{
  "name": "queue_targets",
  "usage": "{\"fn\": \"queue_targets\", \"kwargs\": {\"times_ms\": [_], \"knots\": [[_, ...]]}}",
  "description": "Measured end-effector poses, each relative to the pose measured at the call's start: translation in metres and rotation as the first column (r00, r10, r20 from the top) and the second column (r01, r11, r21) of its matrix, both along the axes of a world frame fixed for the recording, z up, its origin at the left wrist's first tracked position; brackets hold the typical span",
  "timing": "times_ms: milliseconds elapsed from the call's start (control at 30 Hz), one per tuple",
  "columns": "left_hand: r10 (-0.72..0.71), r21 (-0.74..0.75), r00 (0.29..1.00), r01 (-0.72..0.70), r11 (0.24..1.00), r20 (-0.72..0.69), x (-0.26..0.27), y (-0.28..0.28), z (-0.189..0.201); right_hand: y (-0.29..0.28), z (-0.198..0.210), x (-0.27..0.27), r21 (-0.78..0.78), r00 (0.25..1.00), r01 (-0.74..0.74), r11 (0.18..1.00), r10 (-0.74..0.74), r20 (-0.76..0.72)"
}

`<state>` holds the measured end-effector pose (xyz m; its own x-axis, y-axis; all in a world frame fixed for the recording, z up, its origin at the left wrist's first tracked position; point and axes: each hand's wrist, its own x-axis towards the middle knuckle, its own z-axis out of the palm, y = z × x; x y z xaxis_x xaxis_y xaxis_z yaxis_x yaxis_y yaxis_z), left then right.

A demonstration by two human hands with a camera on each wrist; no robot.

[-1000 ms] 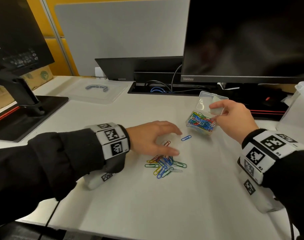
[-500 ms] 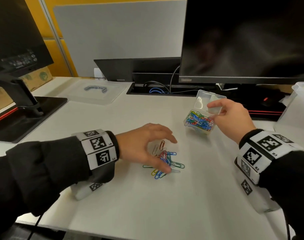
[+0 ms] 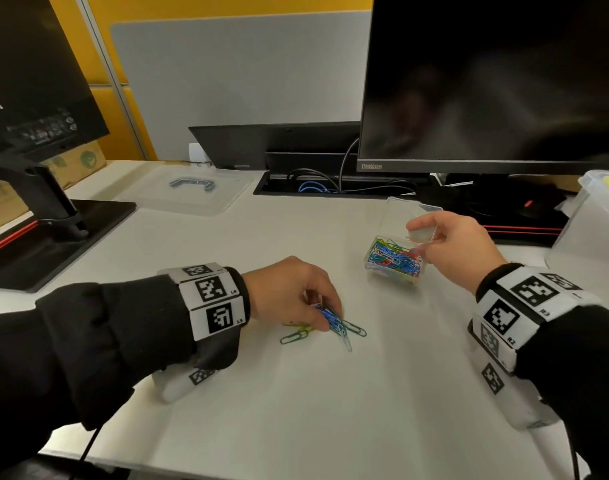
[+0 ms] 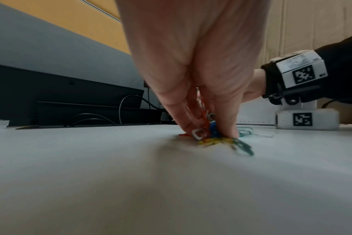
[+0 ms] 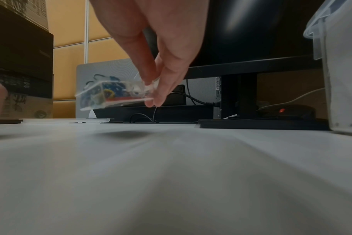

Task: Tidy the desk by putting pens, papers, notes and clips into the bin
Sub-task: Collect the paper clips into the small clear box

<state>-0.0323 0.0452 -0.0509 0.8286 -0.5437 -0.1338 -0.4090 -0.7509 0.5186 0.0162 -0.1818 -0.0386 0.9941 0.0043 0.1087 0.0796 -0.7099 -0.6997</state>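
A smooth white desk [image 3: 296, 410] lies bare toward its near edge. At mid-desk the left hand [image 3: 289, 296] pinches a bunch of coloured wire clips [image 3: 331, 318] against the surface; a few lie loose beside it. To the right, held above the desk, the right hand [image 3: 459, 251] grips a clear plastic box [image 3: 395, 259] of clips, lid up. A translucent bin [image 3: 594, 216] stands at the right edge.
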Motion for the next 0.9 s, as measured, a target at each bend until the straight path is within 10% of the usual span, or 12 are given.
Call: {"fn": "queue_targets", "kwargs": {"times_ms": [500, 700, 900], "knots": [[0.177, -0.347, 0.915, -0.043, 0.937, 0.363, 0.036, -0.037, 0.018, 0.007, 0.0, -0.003, 0.022, 0.98, -0.191, 0.981, 0.192, -0.059], [0.011, -0.225, 0.95, 0.063, 0.972, 0.313, 0.036, -0.052, 0.016, 0.008, 0.0, -0.006, 0.03, 0.969, -0.241, 0.97, 0.242, -0.046], [0.173, -0.24, 0.885, -0.072, 0.968, 0.432, 0.041, -0.045, 0.014, 0.008, -0.002, -0.003, 0.084, 0.978, -0.193, 0.977, 0.199, -0.057]]}}
